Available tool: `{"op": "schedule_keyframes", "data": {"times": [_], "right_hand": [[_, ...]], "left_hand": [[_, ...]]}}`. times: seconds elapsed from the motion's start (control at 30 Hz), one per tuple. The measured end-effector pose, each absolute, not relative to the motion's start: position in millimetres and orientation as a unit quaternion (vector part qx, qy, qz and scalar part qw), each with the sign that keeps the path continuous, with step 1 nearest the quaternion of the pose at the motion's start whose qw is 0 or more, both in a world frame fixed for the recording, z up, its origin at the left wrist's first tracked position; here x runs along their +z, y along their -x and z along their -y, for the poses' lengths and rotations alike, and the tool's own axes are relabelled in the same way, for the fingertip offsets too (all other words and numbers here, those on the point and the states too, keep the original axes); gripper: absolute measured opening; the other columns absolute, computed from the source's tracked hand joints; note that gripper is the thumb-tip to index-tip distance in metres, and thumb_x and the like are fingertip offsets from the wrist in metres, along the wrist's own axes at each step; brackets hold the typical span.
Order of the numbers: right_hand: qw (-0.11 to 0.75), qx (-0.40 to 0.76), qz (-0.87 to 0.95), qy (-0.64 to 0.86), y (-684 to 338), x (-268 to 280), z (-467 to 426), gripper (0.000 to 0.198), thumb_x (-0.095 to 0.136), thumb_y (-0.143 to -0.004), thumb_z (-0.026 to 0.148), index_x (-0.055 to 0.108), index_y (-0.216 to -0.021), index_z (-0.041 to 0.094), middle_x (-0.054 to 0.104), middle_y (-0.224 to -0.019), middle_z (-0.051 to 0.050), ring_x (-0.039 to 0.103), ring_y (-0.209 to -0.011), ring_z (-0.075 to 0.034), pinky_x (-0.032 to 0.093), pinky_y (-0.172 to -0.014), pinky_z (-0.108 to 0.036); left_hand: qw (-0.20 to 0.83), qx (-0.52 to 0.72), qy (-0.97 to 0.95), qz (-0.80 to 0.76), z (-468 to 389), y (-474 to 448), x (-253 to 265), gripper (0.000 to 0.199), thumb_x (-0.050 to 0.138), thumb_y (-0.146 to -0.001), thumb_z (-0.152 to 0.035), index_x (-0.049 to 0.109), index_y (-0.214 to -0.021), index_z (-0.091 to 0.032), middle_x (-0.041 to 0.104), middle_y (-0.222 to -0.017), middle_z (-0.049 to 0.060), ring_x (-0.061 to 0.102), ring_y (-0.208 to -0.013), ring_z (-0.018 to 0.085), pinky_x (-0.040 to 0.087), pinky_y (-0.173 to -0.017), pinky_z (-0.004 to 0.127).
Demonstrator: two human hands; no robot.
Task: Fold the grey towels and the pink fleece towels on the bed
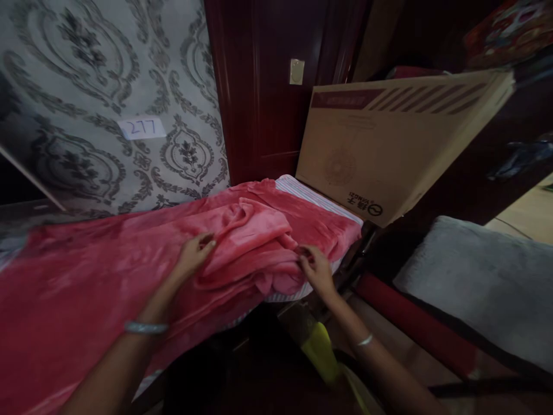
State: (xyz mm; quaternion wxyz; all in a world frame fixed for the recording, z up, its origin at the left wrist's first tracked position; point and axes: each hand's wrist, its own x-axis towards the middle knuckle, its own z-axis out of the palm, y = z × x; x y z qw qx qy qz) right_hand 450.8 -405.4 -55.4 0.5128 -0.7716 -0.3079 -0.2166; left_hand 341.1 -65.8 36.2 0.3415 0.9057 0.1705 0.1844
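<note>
A pinkish-red plush blanket (108,265) is spread over a long narrow surface, with a bunched, folded heap of it in the middle. My left hand (196,253) is over the blanket at the left side of the heap; its thumb and fingers are bent and a little apart, with no cloth visible between them. At the heap's right end, my right hand (317,268) has its fingertips closed on a fold of the blanket. White striped cloth (317,197) shows from under the blanket at its far right edge.
A large flat cardboard box (367,138) leans at the back right against a dark red door (272,75). Patterned wallpaper (185,104) carries a paper label (141,128) reading 277. A grey plush-covered seat (484,288) stands right. Something yellow-green (322,351) lies below.
</note>
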Motion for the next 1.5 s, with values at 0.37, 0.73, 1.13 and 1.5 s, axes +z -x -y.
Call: {"op": "schedule_keyframes", "data": {"times": [0.37,0.73,1.13,1.5], "right_hand": [[0.574,-0.124,0.165,0.793,-472,-156,446,0.032,0.061,-0.071,0.042,0.072,-0.093,0.023,0.073,-0.098,-0.01,0.069,-0.093,-0.031,0.057,-0.086,-0.051],[0.552,-0.201,0.187,0.788,-471,-100,457,0.03,0.046,-0.089,0.038,0.072,-0.096,0.026,0.072,-0.089,-0.008,0.068,-0.083,-0.027,0.057,-0.075,-0.04],[0.351,-0.278,0.53,0.72,-509,80,389,0.024,0.047,-0.098,0.017,0.068,-0.108,0.023,0.062,-0.098,-0.008,0.058,-0.093,-0.022,0.052,-0.084,-0.036],[0.397,-0.237,0.515,0.722,-518,54,391,0.052,0.053,-0.089,0.011,0.056,-0.138,0.026,0.057,-0.135,-0.012,0.054,-0.127,-0.026,0.047,-0.108,-0.049]], "left_hand": [[0.181,0.125,-0.953,-0.209,111,-456,65,0.047,0.057,-0.089,-0.047,0.069,-0.101,-0.004,0.072,-0.107,0.022,0.069,-0.104,0.027,0.047,-0.088,0.033],[0.235,0.205,-0.947,-0.072,139,-482,66,0.026,0.05,-0.087,-0.016,0.073,-0.098,-0.014,0.075,-0.106,0.012,0.065,-0.1,0.023,0.048,-0.094,0.033],[0.433,0.162,-0.876,0.134,174,-442,87,0.031,0.052,-0.086,-0.028,0.074,-0.106,-0.019,0.075,-0.114,0.006,0.065,-0.11,0.022,0.048,-0.104,0.037],[0.468,0.226,-0.852,0.055,162,-447,73,0.03,0.052,-0.083,-0.021,0.073,-0.104,-0.015,0.075,-0.11,0.008,0.067,-0.106,0.022,0.048,-0.104,0.039]]}}
